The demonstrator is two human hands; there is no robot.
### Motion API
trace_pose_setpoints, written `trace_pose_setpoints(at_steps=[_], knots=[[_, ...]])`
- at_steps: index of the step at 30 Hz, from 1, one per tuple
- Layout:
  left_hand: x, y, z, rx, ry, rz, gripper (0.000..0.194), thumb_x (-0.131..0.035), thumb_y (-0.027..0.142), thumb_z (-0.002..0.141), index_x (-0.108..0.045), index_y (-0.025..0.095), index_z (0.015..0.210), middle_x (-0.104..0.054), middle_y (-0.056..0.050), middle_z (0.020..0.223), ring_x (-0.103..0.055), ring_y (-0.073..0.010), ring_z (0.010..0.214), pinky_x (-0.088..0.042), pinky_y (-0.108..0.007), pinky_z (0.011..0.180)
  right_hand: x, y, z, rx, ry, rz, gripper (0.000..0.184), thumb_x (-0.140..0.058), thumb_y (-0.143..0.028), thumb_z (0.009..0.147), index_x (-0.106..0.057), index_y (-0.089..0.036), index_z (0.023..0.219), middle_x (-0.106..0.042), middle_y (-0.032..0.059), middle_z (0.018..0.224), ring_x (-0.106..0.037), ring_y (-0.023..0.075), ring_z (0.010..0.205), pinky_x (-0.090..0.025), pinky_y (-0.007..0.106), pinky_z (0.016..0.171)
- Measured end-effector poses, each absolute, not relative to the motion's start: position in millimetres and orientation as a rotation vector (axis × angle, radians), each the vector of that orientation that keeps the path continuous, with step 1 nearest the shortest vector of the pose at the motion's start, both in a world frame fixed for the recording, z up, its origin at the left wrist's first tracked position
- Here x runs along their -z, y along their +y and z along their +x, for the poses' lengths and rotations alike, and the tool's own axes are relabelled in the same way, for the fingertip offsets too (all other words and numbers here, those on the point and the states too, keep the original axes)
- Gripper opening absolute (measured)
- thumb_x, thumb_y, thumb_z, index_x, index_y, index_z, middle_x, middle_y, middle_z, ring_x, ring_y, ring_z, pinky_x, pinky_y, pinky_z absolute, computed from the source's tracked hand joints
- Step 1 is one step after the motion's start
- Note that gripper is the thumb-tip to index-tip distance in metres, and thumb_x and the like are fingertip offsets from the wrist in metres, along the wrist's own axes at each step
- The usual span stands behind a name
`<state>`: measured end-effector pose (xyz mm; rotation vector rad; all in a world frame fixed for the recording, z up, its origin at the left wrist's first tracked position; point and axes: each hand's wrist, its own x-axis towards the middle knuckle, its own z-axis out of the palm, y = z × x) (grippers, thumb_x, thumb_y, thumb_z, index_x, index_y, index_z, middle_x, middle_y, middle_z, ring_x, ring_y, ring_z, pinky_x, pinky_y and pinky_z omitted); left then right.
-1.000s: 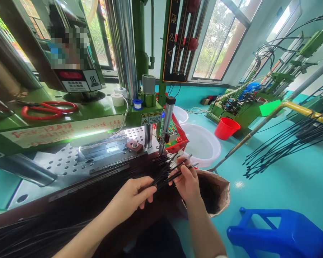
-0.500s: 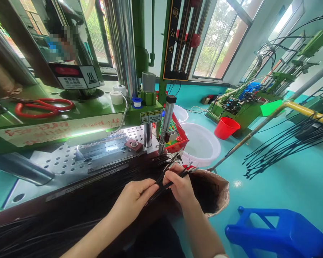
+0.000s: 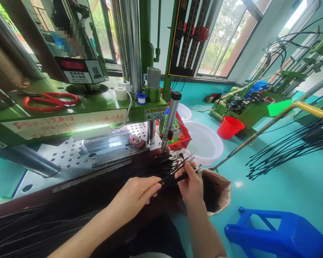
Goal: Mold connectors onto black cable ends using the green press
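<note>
A thick bundle of thin black cables (image 3: pixel 104 182) with metal tips lies across the front edge of the green press machine's perforated metal table (image 3: pixel 64 157). My left hand (image 3: pixel 136 195) pinches a few of these cables between thumb and fingers. My right hand (image 3: pixel 191 184) is closed on the same cables nearer their metal-tipped ends (image 3: pixel 181 159), just right of the left hand. The cable tips fan out above my right hand, over a brown paper bag (image 3: pixel 220 191).
Red scissors (image 3: pixel 50 101) and rolls of white tape (image 3: pixel 121 93) lie on the machine's green shelf. White plastic basins (image 3: pixel 204 143), a red bucket (image 3: pixel 230 127) and a blue plastic stool (image 3: pixel 280 233) stand on the teal floor. More black cables (image 3: pixel 288 147) hang from a yellow rail at right.
Both hands shifted slightly along the cable bundle; my right hand dipped toward the left, then moved back right and re-gripped the cable ends. The view drifted a little.
</note>
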<state>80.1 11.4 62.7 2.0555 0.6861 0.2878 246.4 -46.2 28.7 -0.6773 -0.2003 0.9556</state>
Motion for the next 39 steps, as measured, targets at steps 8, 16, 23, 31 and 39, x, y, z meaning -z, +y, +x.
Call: trace_pose_setpoints(at_steps=[8,16,23,31,39], knots=[[-51.7,-10.2,81.3,-0.126,0.512,2.227,0.035,-0.032,0.034,0.089,-0.062,0.019,0.076,-0.056,0.003,0.056,-0.049,-0.0088,0.051,-0.034,-0.019,0.052,-16.5,-69.3,265.5,-1.236,-0.735,-0.761,0.018,-0.062,-0.036,0.075,-0.065,-0.018,0.077,-0.05,0.0011,0.069,-0.047,0.0113,0.062,-0.038,0.024,0.054],[-20.0,54.9,79.8,-0.198,0.988,2.712,0.024,-0.043,0.034,0.085,-0.059,0.017,0.09,-0.061,-0.006,0.089,-0.056,-0.0217,0.086,-0.041,-0.03,0.07,7.6,-86.7,274.9,-1.27,-0.773,-0.909,0.031,-0.043,-0.033,0.087,-0.064,-0.016,0.073,-0.054,0.005,0.071,-0.049,0.0175,0.074,-0.036,0.03,0.068],[4.6,65.3,86.9,-0.06,0.933,2.949,0.016,-0.039,0.019,0.086,-0.054,0.016,0.085,-0.057,-0.007,0.086,-0.055,-0.0195,0.08,-0.042,-0.028,0.062,9.5,-85.2,275.2,-1.294,-0.674,-0.968,0.026,-0.048,-0.031,0.086,-0.064,-0.014,0.074,-0.057,0.0043,0.07,-0.05,0.0148,0.069,-0.037,0.027,0.064],[5.9,65.1,88.9,-0.108,0.865,2.918,0.014,-0.04,0.013,0.083,-0.054,0.014,0.084,-0.056,-0.008,0.087,-0.052,-0.0203,0.079,-0.041,-0.03,0.064,5.1,-82.2,273.9,-1.294,-0.644,-0.983,0.023,-0.051,-0.031,0.084,-0.065,-0.014,0.076,-0.058,0.0036,0.068,-0.052,0.0134,0.067,-0.039,0.025,0.063],[-30.7,38.3,68.2,-0.449,0.866,2.15,0.014,-0.041,0.031,0.083,-0.044,0.02,0.075,-0.049,0.003,0.065,-0.043,-0.0116,0.058,-0.032,-0.024,0.054,-0.5,-76.6,268.6,-1.299,-0.682,-0.906,0.024,-0.05,-0.03,0.085,-0.066,-0.016,0.095,-0.064,0.0071,0.083,-0.057,0.0175,0.077,-0.044,0.029,0.068]])
